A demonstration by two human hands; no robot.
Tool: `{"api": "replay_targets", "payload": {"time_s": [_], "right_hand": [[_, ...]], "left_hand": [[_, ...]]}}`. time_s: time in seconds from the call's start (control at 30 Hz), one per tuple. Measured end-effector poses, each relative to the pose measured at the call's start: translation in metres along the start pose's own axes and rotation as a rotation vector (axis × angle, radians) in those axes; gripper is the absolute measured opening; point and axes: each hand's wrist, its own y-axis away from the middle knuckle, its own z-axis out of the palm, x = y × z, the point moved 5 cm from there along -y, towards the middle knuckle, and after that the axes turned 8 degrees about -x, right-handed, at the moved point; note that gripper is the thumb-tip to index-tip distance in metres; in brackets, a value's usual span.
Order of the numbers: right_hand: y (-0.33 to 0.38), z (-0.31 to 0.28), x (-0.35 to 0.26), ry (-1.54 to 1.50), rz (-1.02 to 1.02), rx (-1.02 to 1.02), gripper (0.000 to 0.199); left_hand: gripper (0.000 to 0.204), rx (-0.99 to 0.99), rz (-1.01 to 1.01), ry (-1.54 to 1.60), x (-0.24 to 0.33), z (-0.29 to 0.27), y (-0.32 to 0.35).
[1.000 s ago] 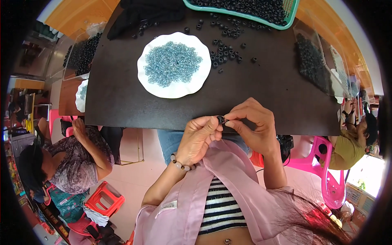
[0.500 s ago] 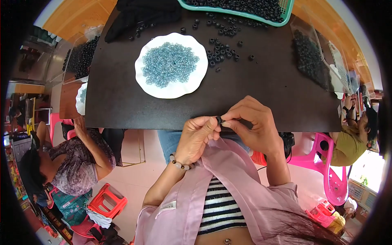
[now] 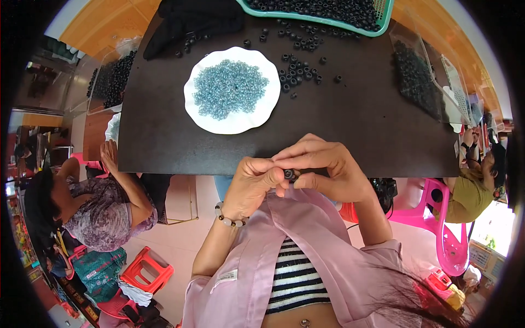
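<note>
At the near edge of the dark table, my left hand (image 3: 252,188) is closed, with its thumb and fingers round a small black bead (image 3: 289,174). The bead's round hole faces up. My right hand (image 3: 333,167) arches over from the right, its thumb apart from its stretched fingers. Those fingertips reach my left fingers, and the right thumb tip lies beside the bead. A small dark bit shows between the bead and that thumb, too small to make out. Beyond my hands, a white scalloped plate (image 3: 240,124) carries a heap of clear bluish seed beads (image 3: 231,87).
Loose black beads (image 3: 298,70) are scattered right of the plate. A green basket (image 3: 328,27) of black beads stands at the far edge, near a black cloth (image 3: 191,24). At right is a clear box (image 3: 415,76) of black beads. People sit to both sides.
Both hands have shifted slightly left and down. My right thumb and fingers have parted from their pinch at the bead, and the bead now shows its hole.
</note>
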Motion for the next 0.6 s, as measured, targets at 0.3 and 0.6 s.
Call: {"api": "replay_targets", "payload": {"time_s": [0.3,0.6], "right_hand": [[0.010,0.003,-0.014,0.208,-0.083,0.174,0.036],[0.012,0.004,-0.021,0.241,-0.076,0.143,0.035]], "left_hand": [[0.027,0.042,-0.055,0.136,-0.005,0.010,0.008],[0.027,0.095,-0.098,-0.011,0.002,0.014,0.009]]}}
